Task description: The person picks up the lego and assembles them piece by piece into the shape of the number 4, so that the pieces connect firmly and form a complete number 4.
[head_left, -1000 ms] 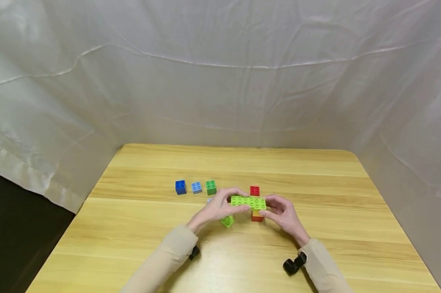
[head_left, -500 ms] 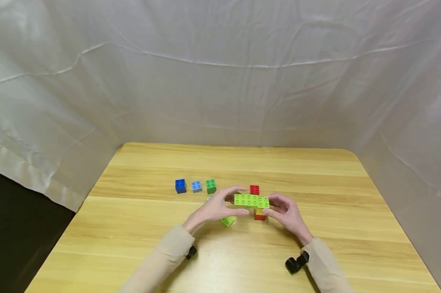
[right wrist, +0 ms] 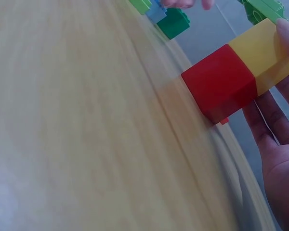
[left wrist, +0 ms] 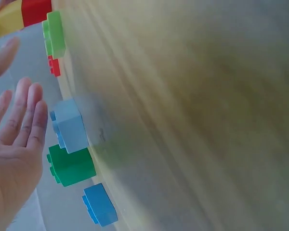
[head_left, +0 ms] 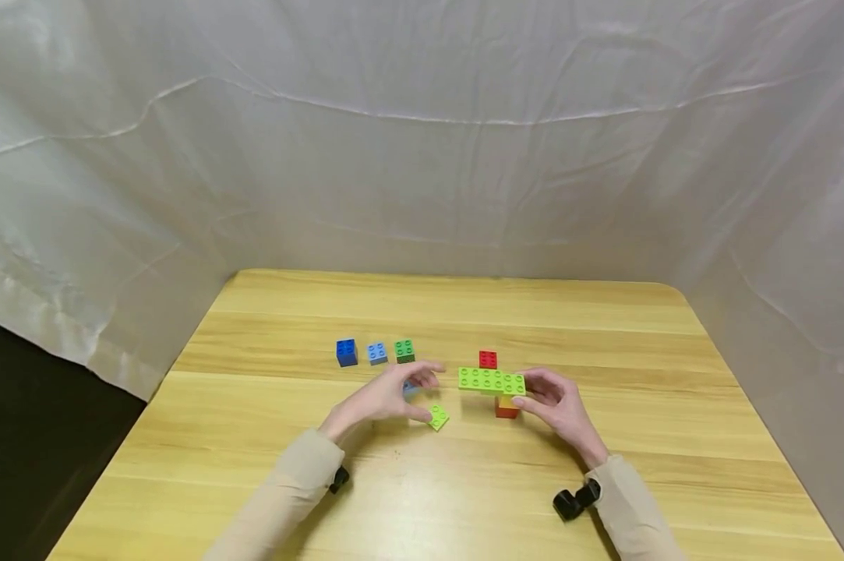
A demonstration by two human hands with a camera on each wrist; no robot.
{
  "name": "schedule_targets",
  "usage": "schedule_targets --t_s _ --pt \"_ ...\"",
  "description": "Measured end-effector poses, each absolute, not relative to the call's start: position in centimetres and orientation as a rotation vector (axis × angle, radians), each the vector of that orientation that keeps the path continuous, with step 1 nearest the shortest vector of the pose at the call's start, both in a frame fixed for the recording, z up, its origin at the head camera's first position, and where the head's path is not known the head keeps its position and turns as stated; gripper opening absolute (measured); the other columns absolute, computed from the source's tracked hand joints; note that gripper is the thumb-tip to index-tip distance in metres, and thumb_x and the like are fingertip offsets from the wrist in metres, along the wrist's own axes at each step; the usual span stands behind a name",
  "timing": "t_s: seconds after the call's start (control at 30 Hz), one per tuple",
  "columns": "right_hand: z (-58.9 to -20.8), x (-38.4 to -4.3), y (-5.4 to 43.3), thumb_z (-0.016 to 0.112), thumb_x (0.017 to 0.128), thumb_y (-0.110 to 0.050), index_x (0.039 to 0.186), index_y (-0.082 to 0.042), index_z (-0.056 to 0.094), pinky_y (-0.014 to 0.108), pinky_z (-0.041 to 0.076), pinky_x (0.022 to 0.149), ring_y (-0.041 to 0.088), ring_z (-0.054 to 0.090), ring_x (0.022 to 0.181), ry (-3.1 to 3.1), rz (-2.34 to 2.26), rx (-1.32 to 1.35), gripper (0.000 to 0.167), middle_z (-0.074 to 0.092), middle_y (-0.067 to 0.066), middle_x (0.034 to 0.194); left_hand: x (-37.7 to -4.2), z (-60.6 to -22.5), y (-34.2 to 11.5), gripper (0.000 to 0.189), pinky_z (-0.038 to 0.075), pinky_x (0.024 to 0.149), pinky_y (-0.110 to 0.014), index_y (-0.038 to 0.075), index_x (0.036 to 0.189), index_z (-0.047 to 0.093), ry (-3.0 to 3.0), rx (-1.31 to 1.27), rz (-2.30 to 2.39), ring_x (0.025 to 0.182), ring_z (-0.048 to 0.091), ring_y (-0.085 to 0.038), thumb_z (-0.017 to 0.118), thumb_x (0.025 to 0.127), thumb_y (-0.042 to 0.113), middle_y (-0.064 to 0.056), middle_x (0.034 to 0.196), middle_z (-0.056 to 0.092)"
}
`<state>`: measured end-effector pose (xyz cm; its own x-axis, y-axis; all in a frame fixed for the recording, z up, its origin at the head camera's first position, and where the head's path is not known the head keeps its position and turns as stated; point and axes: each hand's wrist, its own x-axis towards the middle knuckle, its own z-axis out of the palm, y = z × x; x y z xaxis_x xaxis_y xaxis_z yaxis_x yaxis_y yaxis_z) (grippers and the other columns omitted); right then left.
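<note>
My right hand (head_left: 560,409) holds a stack of toy building bricks, thumb and fingers around its upper part. The stack has a red brick (right wrist: 219,82) at the bottom, a yellow brick (right wrist: 262,53) above it, and a long lime-green brick (head_left: 490,382) across the top that juts out to the left. My left hand (head_left: 379,396) holds nothing; its fingers are spread and relaxed. Its thumb overlaps a small lime-green brick (head_left: 439,418) in the head view. A light blue brick (left wrist: 71,126) stands beside the left fingers, partly hidden by them in the head view.
Behind the left hand a dark blue brick (head_left: 347,353), another light blue brick (head_left: 376,354) and a green brick (head_left: 404,351) stand in a row. A small red brick (head_left: 488,359) lies behind the stack. Grey sheeting (head_left: 422,179) rises around the wooden table (head_left: 464,499).
My left hand has let go of the long lime-green brick and drawn away to the left. My right hand has shifted slightly right with the stack.
</note>
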<state>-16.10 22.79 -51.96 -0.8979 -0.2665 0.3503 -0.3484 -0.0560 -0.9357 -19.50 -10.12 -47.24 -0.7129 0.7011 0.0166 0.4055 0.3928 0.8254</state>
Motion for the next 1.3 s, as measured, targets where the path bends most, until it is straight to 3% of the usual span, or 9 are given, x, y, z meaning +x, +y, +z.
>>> schedule_targets --t_s 0.37,0.93,1.3 --pt "-52.1 -16.0 22.8 0.068 0.083 0.018 0.117 0.021 0.055 0.018 0.058 0.092 0.003 0.067 0.105 -2.101 2.123 0.723 0.037 0.071 -0.011 0.116 -19.3 -47.6 -9.2 0.072 0.051 0.109 -0.040 -0.001 0.143 0.048 2.324 1.053 1.081 0.117 0.063 -0.028 0.080 0.078 -0.005 -0.015 0.122 0.067" --pt "-52.2 -16.0 22.6 0.069 0.083 0.016 0.116 0.020 0.056 0.017 0.058 0.091 0.003 0.067 0.105 -2.118 2.104 0.716 0.036 0.071 -0.011 0.116 -19.2 -47.8 -9.0 0.065 0.050 0.110 -0.038 0.005 0.137 0.055 2.377 1.046 0.944 0.115 0.066 -0.021 0.083 0.078 0.002 -0.005 0.119 0.073" --pt "-52.2 -16.2 22.3 0.069 0.083 0.016 0.117 0.021 0.055 0.018 0.058 0.092 0.003 0.068 0.105 -2.117 2.119 0.745 0.037 0.071 -0.011 0.116 -19.3 -47.9 -9.1 0.070 0.056 0.100 -0.030 0.003 0.140 0.051 2.398 0.981 1.047 0.107 0.066 -0.019 0.085 0.079 0.008 -0.006 0.113 0.069"
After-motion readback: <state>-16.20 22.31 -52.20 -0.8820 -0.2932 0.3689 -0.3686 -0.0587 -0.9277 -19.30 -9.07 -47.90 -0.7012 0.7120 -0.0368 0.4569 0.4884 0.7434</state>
